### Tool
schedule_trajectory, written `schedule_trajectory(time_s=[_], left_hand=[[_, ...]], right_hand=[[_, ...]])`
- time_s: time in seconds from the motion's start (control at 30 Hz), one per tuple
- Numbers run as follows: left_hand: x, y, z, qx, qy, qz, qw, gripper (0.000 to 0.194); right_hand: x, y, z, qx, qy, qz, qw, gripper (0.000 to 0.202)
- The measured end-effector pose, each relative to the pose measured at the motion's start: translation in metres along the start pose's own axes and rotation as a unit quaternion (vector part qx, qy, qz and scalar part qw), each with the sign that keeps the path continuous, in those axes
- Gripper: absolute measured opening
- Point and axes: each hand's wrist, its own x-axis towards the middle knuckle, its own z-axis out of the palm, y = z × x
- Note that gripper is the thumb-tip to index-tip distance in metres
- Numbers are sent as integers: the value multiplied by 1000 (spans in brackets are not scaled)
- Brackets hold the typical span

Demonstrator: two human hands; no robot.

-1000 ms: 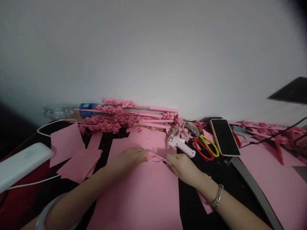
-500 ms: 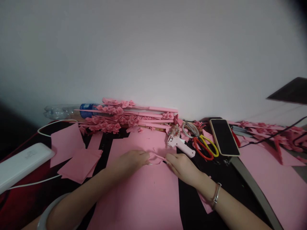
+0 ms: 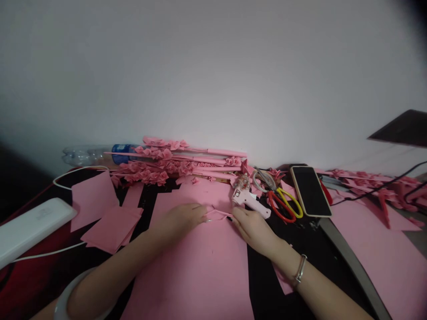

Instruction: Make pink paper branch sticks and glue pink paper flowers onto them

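Between my two hands is a small folded piece of pink paper (image 3: 218, 214), pinched at its ends. My left hand (image 3: 188, 217) closes on its left end, fingers bent inward. At the right end, my right hand (image 3: 248, 224) grips it between thumb and fingers. The fingertips partly cover the piece, so its full shape is hidden. Both hands are over a large pink paper sheet (image 3: 196, 271). Just beyond my right hand lies a pale pink glue gun (image 3: 251, 202), its nozzle end crusted. Scissors with red and yellow handles (image 3: 282, 209) rest to the right of it.
Pink paper flowers (image 3: 150, 171) are heaped along the wall beside a clear plastic bottle (image 3: 86, 155). Pink paper squares (image 3: 113, 229) and a white device (image 3: 36, 229) with a cable lie left. A phone (image 3: 312, 191) and another pink sheet (image 3: 376, 249) are at right.
The paper piece between my hands looks flatter and narrower than before. Both hands keep their hold on it and have shifted only slightly.
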Motion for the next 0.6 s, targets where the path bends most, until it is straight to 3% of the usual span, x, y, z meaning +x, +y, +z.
schedule_trajectory(time_s=[0.27, 0.4, 0.6], left_hand=[[0, 8, -14, 27, 18, -73, 997, 31], [-1, 9, -14, 31, 15, -55, 998, 24], [-2, 19, -18, 22, -16, -108, 994, 18]], right_hand=[[3, -9, -9, -9, 10, 36, 999, 17], [3, -8, -8, -41, 21, 13, 999, 17], [2, -10, -8, -80, 51, -37, 995, 23]])
